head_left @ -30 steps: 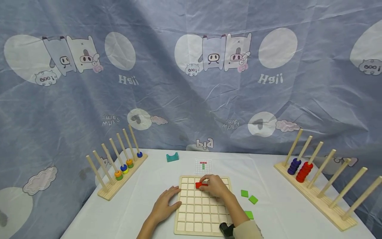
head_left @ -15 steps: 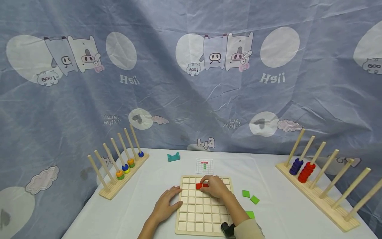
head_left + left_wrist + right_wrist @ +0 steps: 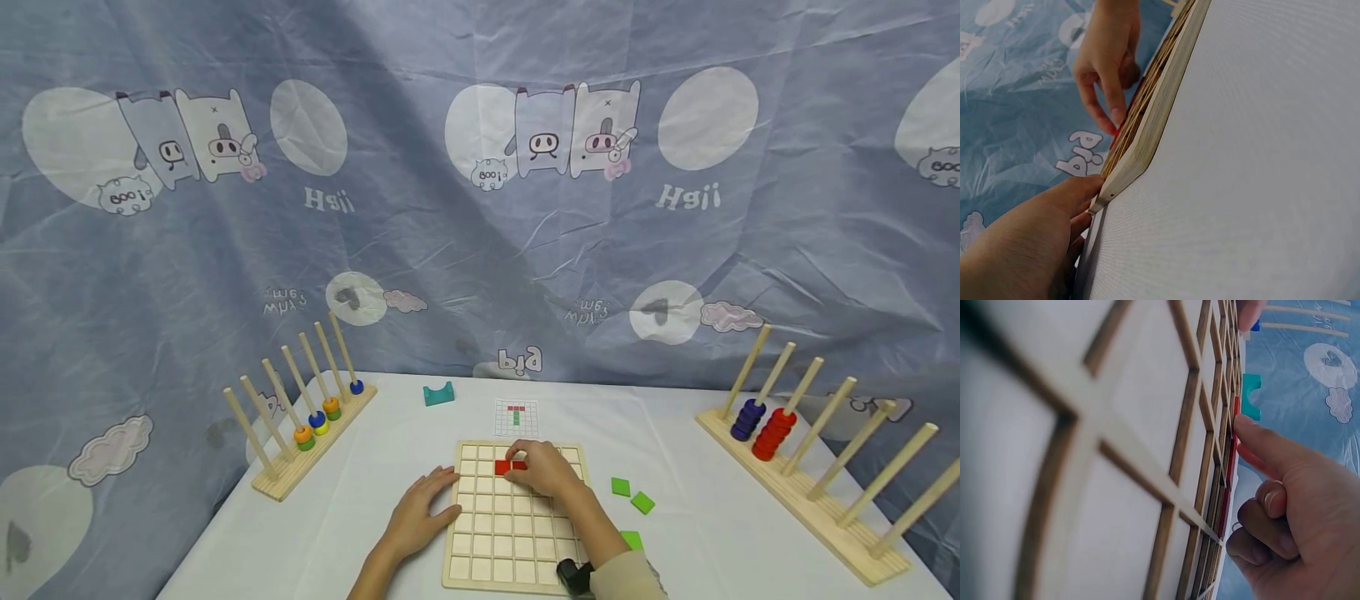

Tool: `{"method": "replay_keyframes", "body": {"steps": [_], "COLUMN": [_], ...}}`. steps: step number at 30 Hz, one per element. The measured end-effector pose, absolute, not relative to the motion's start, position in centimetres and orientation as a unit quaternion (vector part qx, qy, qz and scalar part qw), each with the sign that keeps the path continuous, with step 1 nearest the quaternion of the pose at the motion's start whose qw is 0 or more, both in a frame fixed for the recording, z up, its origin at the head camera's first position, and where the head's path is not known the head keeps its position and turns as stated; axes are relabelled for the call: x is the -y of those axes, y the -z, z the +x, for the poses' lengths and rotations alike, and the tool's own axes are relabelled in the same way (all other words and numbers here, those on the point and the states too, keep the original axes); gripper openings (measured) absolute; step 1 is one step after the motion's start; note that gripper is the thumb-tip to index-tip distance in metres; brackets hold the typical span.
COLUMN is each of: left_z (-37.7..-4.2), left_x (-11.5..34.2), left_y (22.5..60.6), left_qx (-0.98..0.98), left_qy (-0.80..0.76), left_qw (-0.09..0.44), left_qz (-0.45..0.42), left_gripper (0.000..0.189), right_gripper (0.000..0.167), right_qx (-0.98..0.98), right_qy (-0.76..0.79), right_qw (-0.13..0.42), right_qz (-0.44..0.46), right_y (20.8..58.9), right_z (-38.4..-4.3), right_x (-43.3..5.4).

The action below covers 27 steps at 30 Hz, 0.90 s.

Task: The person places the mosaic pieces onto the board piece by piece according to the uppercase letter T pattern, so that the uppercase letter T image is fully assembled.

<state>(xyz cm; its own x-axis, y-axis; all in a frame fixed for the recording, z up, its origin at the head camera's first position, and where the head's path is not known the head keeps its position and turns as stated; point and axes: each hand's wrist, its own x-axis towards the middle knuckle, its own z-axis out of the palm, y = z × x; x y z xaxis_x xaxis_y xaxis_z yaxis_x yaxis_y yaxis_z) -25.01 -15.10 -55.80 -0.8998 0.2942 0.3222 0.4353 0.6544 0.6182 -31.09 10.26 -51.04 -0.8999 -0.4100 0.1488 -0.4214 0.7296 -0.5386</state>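
Note:
A wooden grid board (image 3: 452,546) lies on the white table. My left hand (image 3: 422,515) rests at its left edge with fingers extended; in the left wrist view its fingertips touch the frame near the corner. Over the second row from the far side, my right hand (image 3: 546,471) has thumb and index finger at a red square tile (image 3: 501,467), its other fingers curled. Beside that tile, a second red tile (image 3: 519,465) shows partly beneath the fingers. The right wrist view shows red tiles (image 3: 1232,464) in line along the grid, the nearest one darker in shadow.
Behind the board lies a pattern card (image 3: 516,417) with a red and green T. Green tiles (image 3: 642,502) lie right of the board, one partly behind the forearm. A teal block (image 3: 438,394) sits farther back. Peg racks with beads stand left (image 3: 273,483) and right (image 3: 873,567).
The red tile at the right fingertips, tilted a second ago, now lies flat in its cell. Both hands stay nearly in place; the whole view shifts slightly.

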Motion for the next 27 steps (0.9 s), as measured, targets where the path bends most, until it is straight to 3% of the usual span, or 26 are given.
{"method": "replay_keyframes", "body": {"steps": [15, 27], "left_z": [-24.9, -24.9], "left_x": [15.0, 15.1], "left_y": [55.7, 55.7], "left_qx": [0.906, 0.906], "left_qy": [0.361, 0.360], "left_qw": [0.095, 0.098], "left_qz": [-0.199, -0.199], "left_gripper": [0.050, 0.051], "right_gripper": [0.024, 0.025], "right_qx": [0.897, 0.886], "right_qy": [-0.392, -0.429], "right_qw": [0.014, 0.077], "right_qz": [0.203, 0.161], "right_y": [50.2, 47.1], "right_z": [-30.3, -28.7], "right_x": [-11.6, -15.7]}}
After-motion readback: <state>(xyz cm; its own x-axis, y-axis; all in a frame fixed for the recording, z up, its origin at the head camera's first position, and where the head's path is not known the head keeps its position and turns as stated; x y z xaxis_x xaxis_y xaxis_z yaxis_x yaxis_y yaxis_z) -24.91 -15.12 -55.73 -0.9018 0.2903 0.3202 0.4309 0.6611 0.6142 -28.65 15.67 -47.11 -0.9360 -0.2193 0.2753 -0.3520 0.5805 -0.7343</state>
